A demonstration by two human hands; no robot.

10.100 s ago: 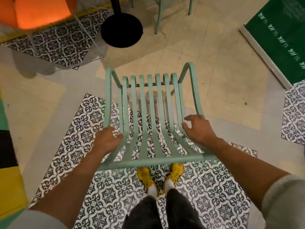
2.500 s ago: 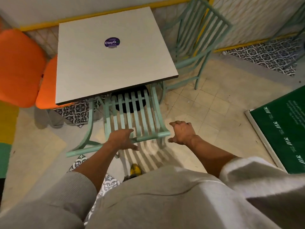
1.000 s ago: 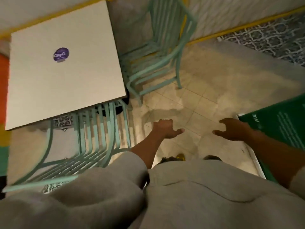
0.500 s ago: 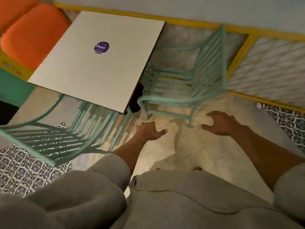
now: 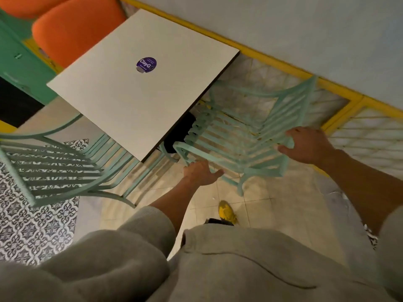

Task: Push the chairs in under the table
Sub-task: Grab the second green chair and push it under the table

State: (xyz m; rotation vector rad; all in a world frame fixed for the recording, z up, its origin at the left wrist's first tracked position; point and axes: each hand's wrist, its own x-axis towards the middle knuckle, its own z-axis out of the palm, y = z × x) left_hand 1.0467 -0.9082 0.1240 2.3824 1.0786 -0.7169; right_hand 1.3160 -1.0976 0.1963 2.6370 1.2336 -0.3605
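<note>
The white square table (image 5: 122, 94) with a purple sticker (image 5: 146, 64) fills the upper middle. One mint slatted chair (image 5: 56, 168) stands at its near-left side, its seat partly beneath the tabletop. A second mint chair (image 5: 229, 138) stands at the table's right side, with the front of its seat at the table edge and its back toward the wall. My right hand (image 5: 305, 144) is curled over the near end of this chair's backrest. Just below its near arm rail, my left hand (image 5: 200, 173) is spread and holds nothing.
Two orange chairs (image 5: 78, 29) sit at the table's far side, beside a green cabinet (image 5: 19, 68). A wall with yellow trim (image 5: 283, 64) runs close behind the second chair. My yellow shoe (image 5: 226, 211) stands on beige tiles, and patterned tiles (image 5: 32, 232) lie to the left.
I have left the first chair tucked at the table and turned right. Both hands have reached forward to the second chair, and the right hand has closed on its backrest.
</note>
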